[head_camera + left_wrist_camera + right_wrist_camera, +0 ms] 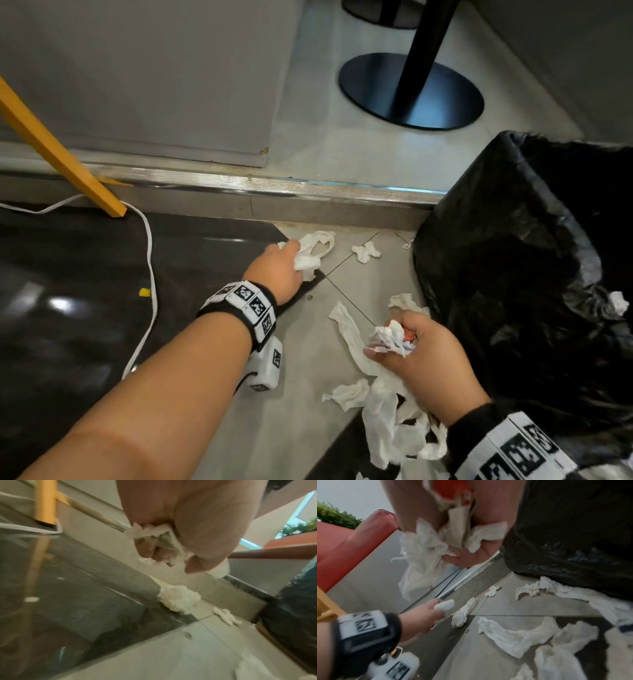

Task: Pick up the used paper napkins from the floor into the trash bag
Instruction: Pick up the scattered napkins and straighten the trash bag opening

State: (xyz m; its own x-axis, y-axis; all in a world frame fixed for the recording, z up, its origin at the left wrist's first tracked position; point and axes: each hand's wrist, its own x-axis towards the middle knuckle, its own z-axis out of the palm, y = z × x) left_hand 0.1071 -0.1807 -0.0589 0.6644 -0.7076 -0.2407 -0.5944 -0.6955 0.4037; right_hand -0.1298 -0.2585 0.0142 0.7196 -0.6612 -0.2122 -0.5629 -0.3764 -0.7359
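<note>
My left hand [279, 265] reaches toward the step and grips a crumpled white napkin [306, 262]; the left wrist view shows its fingers [154, 551] curled round the paper [149, 532]. My right hand [421, 353] holds a wad of white napkins [390, 339] with something red in it, just left of the black trash bag [527, 260]. In the right wrist view that wad [426, 550] hangs from the fist. Several loose napkins lie on the floor: one long strip [352, 335], a small one [366, 251] and a pile [394, 428].
A raised step with a metal edge [274, 186] runs across behind the napkins. A yellow chair leg [65, 161] and a white cable [149, 260] are at the left. A black table base [411, 92] stands on the upper level. A red seat [351, 545] shows at the left.
</note>
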